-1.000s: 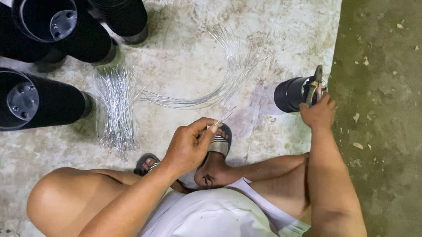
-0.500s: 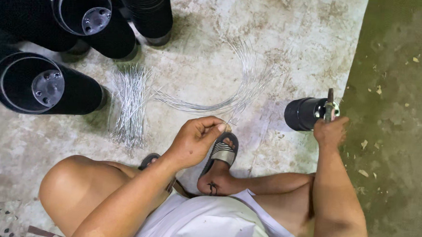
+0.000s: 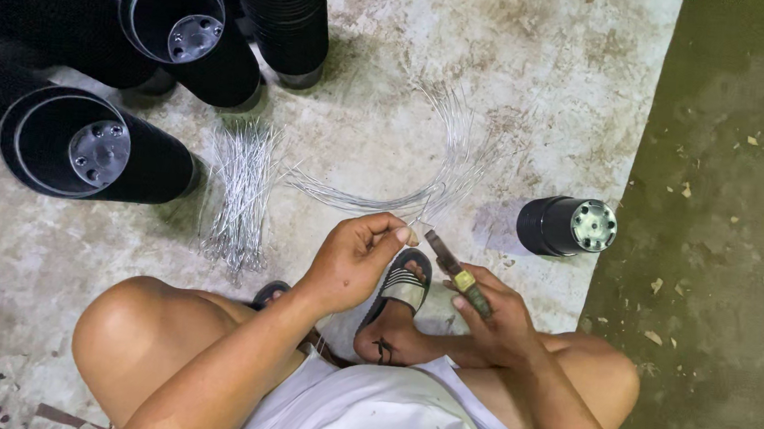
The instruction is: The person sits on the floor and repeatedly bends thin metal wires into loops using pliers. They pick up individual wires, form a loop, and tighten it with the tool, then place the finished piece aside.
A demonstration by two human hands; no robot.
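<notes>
Pinching a thin wire (image 3: pixel 418 210), the left hand (image 3: pixel 356 262) sits just beside the right hand (image 3: pixel 496 312), which is grasping pliers (image 3: pixel 454 269).

Wire bundle (image 3: pixel 240 191) between pots (image 3: pixel 91 145), foot (image 3: pixel 393 318)

We wear a white sleeveless top (image 3: pixel 368 415) that leaves both arms bare to the shoulder. Our knees and legs are bare too. On our feet are dark slide sandals (image 3: pixel 402 285) with a grey striped strap. Our hands carry no gloves.
</notes>
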